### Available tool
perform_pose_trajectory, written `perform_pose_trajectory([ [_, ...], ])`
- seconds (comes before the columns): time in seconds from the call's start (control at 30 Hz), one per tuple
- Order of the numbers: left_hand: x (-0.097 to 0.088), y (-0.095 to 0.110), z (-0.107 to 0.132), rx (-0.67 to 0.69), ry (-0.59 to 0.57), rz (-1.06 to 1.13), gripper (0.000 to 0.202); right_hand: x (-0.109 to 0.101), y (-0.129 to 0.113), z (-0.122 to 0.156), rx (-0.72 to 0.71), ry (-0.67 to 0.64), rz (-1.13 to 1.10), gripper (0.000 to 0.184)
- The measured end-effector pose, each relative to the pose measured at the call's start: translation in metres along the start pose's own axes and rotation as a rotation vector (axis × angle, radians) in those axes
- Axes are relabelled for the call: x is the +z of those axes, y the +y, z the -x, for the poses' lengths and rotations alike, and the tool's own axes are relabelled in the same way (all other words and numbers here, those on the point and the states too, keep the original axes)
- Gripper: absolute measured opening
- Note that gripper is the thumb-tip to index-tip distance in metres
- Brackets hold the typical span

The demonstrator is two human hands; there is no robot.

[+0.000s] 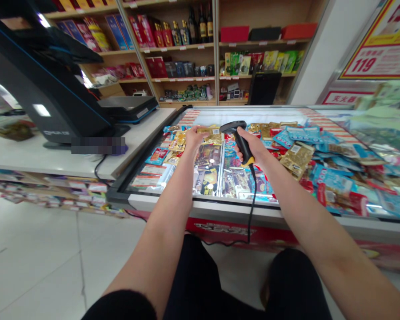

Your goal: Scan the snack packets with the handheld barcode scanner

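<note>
The right hand [254,149] is closed around the handle of a black barcode scanner [237,133], held above the glass-topped freezer [200,207]. The scanner's long axis runs from its yellow base up and away from the person, and its head points left at a gold packet [210,136] pinched in the left hand [193,138]. Its cable [252,200] hangs down over the freezer's front

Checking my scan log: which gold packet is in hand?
The gold packet pinched in the left hand, beside the scanner in the right hand; other gold packets lie loose on the freezer lid.
</note>
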State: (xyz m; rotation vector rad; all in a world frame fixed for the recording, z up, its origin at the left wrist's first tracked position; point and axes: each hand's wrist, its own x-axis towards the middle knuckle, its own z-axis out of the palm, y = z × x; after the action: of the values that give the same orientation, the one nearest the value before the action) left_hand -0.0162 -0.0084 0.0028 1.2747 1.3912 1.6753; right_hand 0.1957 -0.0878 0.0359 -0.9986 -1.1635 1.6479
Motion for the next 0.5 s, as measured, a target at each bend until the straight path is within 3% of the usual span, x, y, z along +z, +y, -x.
perform_pose_trajectory([
  [0.17,0.004,0.001,0.009,-0.054,-0.008,0.030,0.026,-0.002,0.001,0.003,0.032,0.040,-0.011,0.038],
  [0.3,0.015,0.006,0.017,-0.174,-0.026,0.084,0.028,-0.009,-0.002,0.012,0.028,0.086,-0.026,0.037],
  [0.4,0.034,0.011,0.022,-0.230,-0.083,0.179,0.029,-0.021,-0.008,0.022,-0.006,0.128,-0.038,0.038],
  [0.5,0.066,0.018,0.029,-0.261,-0.176,0.297,0.029,-0.038,-0.017,0.035,-0.054,0.187,-0.045,0.038],
])
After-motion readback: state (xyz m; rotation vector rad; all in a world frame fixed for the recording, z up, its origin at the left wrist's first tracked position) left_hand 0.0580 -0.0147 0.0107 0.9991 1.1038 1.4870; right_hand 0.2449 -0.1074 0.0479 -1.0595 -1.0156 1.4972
